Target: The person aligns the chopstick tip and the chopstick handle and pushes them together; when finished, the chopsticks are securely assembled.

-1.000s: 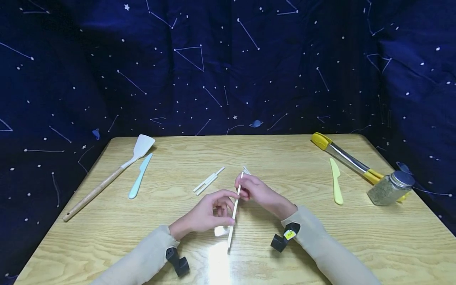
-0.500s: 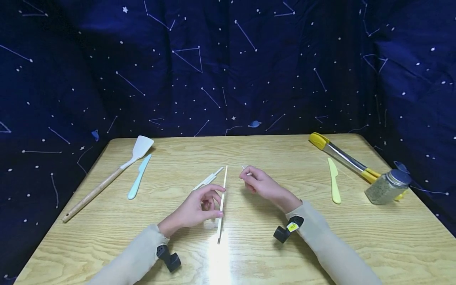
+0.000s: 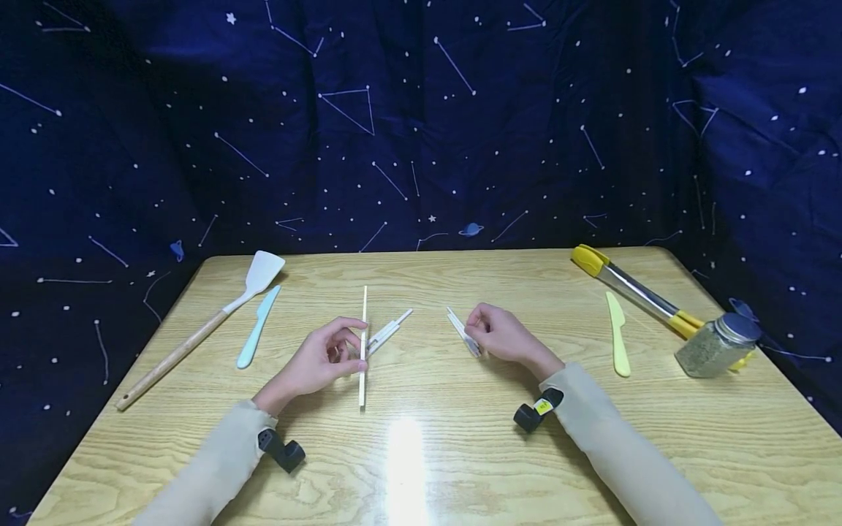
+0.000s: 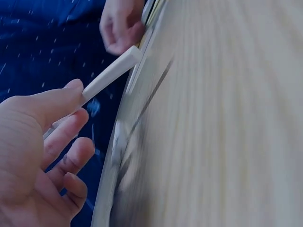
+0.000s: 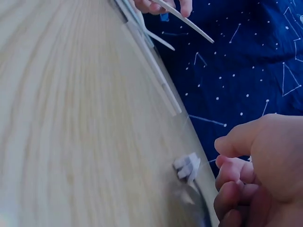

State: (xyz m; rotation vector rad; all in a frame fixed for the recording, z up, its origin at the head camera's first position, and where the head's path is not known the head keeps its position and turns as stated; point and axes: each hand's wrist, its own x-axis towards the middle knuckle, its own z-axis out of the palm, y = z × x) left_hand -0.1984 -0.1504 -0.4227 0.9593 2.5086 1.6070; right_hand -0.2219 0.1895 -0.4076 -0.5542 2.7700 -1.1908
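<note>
My left hand [image 3: 322, 359] pinches a long pale chopstick [image 3: 363, 365] between thumb and fingertips, lifted off the table and pointing away from me. The left wrist view shows the chopstick [image 4: 111, 73] with its blunt thick end past the thumb. Behind it on the table lies a pair of white chopsticks [image 3: 387, 334] with thinner tips. My right hand [image 3: 501, 332] hovers with loosely curled fingers, nothing visible in its grasp. Just left of it lie more white chopsticks [image 3: 463, 333], their blunt ends [image 5: 189, 165] below the fingers in the right wrist view.
On the left lie a white spatula [image 3: 220, 314] with a wooden handle and a light blue knife [image 3: 256, 332]. A yellow knife [image 3: 618, 336], yellow-tipped tongs [image 3: 634, 288] and a lidded jar [image 3: 717, 347] sit on the right. A starry cloth [image 3: 421, 146] hangs behind the table [image 3: 493, 453].
My left hand has carried the chopstick leftward and away from me. The right hand has parted from that chopstick and shifted right, baring the chopsticks beside it.
</note>
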